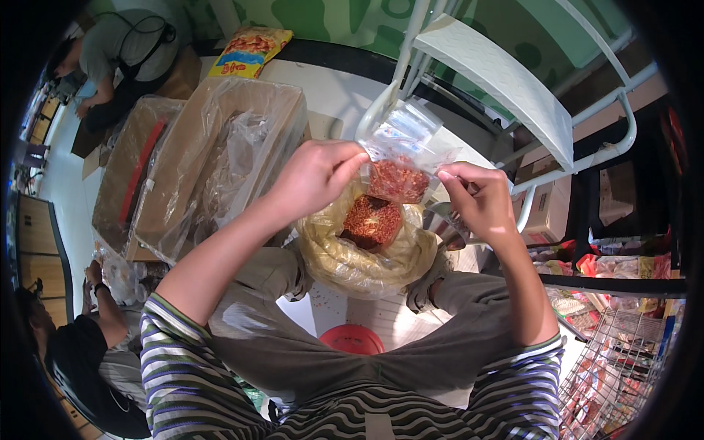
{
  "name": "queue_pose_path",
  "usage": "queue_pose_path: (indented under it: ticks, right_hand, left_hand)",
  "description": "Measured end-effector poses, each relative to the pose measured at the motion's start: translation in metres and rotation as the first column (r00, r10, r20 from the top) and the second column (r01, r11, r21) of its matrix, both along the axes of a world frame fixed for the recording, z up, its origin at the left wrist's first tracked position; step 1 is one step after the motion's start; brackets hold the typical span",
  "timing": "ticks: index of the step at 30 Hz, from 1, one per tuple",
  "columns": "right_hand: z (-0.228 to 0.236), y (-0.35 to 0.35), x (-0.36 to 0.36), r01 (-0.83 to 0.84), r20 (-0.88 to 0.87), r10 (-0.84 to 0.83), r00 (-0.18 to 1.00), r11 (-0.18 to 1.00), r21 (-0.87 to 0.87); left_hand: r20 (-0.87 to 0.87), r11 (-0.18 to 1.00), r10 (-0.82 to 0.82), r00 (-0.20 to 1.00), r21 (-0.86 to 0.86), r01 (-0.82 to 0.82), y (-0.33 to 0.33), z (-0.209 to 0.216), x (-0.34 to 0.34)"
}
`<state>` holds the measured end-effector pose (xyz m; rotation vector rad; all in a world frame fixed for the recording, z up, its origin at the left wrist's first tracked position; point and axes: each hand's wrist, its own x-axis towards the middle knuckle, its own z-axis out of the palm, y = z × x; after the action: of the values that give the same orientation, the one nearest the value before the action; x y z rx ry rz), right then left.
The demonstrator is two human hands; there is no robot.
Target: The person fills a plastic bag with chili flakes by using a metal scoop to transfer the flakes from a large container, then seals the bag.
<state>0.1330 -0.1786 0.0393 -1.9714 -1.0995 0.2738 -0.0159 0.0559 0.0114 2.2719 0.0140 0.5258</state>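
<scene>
As caught from the head camera, pinched shut at thumb and fingers: the left hand [315,176] on the left upper edge, the right hand [480,198] on the right edge, both gripping a small clear plastic pouch [402,139] raised between them, above the lap. Filled in the lower part with coarse red flakes [397,181], dry and crumbly in look; glossy, crinkled and empty in the upper part. Judged part done: a portion already inside, the mouth apparently not yet sealed, though impossible to tell for certain under the fingertips. Directly beneath the hands, a large yellowish soft plastic bag [367,268], rolled down into a thick wrinkled rim, with a heap of the same red flakes [372,220] left inside, so plenty remaining. Left of the left hand, two brown cardboard boxes lined with filmy clear plastic [220,147]. Below the hands, between the knees, a round red lid [352,339], smooth and flat. Beyond the right hand, a pale green metal step stool [499,81] with a dimpled tread. Far right and low, a wire basket [616,367] of bright packets. At the far left, two other people bent over separate work.
</scene>
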Motion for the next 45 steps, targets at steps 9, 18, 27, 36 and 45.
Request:
queue_pose_path:
  ticks: [9, 18, 27, 36, 45]
  right_hand:
    - [-0.012, -0.006, -0.012, -0.008, -0.092, -0.002, 0.996, 0.994, -0.111]
    - [0.006, -0.014, -0.042, 0.085, -0.047, -0.085, 0.995, 0.996, -0.013]
    - [0.001, -0.005, -0.052, -0.080, -0.129, 0.085, 0.988, 0.996, 0.038]
    - [-0.001, 0.001, -0.043, -0.082, -0.187, 0.070, 0.980, 0.995, -0.056]
    - [0.004, 0.004, -0.044, -0.233, -0.192, 0.219, 0.957, 0.971, -0.056]
  left_hand:
    - [-0.194, 0.996, -0.011, 0.981, -0.085, -0.006, -0.015, -0.017, 0.005]
    - [-0.060, 0.753, -0.143, 0.988, -0.655, 0.069, -0.060, 0.000, -0.004]
    - [0.134, 0.636, 0.005, 0.991, -0.765, 0.100, -0.076, -0.004, 0.005]
    - [0.106, 0.698, 0.074, 0.992, -0.716, 0.024, -0.073, -0.001, 0.021]
    - [0.040, 0.658, 0.064, 0.997, -0.753, -0.012, -0.065, 0.004, 0.018]
